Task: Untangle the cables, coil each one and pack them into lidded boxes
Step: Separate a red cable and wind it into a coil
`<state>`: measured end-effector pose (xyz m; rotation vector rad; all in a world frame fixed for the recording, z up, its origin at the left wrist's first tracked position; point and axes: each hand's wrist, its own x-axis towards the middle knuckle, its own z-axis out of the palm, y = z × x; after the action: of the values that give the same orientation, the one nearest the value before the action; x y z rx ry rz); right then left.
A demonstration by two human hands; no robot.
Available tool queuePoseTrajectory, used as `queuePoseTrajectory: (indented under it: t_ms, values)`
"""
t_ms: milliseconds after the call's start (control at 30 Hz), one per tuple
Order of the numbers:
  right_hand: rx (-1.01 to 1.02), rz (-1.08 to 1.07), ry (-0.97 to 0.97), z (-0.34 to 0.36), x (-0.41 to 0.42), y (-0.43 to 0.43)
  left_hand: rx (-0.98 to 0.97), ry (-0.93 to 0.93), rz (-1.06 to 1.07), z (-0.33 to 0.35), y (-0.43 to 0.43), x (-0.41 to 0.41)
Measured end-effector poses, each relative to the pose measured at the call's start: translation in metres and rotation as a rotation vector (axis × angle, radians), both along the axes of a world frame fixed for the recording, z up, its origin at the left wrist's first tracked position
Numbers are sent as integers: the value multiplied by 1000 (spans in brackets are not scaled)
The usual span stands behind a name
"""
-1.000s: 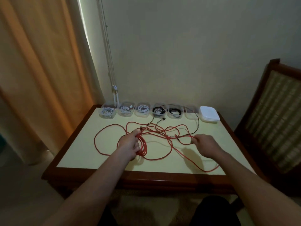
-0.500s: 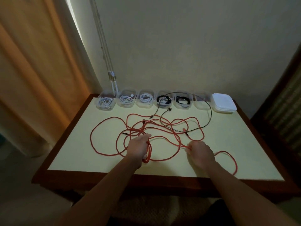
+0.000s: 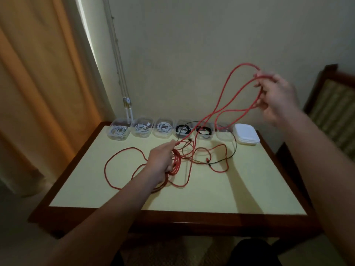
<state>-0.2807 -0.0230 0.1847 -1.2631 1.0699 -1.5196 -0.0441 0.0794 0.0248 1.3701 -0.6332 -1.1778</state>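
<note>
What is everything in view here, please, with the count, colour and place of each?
red cables: count unclear, red, tangled mid-table, some loops held up
black cable: one, black, loose among the red
boxes: six, clear, row along the table's back edge, lids off
white coils: three, white, in the three leftmost boxes
black coils: two, black, in the fourth and fifth boxes
lids: a stack, white, back right
table: one, cream top, brown edge
curtain: orange, left
chair: one, brown frame, right
left hand: grips the red bundle at the table
right hand: holds red loops up high
</note>
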Motion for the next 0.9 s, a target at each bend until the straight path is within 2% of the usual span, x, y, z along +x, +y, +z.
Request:
queuePoseTrajectory:
  t_ms: [100,233,367,400,433,533,633,700,900]
  values:
    - [-92,18,-81,41,-5,24,-74,46,-14,37,8,-13]
    - [-102,40,-93,60,-15,55,-93,149,-1,66,25,-18]
    - [-170,-3,-194,89,-31,79,-146,128,-14,86,44,-18]
    - [-186,-38,-121,92,-35,81,-161,132,-8,91,47,-18]
    - [-203,-86,32,94,-36,85,-172,146,2,94,48,-17]
    - [-182,-215,666,71,-37,87,-163,148,38,97,49,-10]
    - [-103,-275,1127,24,-39,82,-85,90,68,85,50,-3]
    - [-12,-210,1290,-8,-41,80,-31,66,82,76,51,0]
    - [242,89,1525,-65,-43,91,-81,102,17,75,65,1]
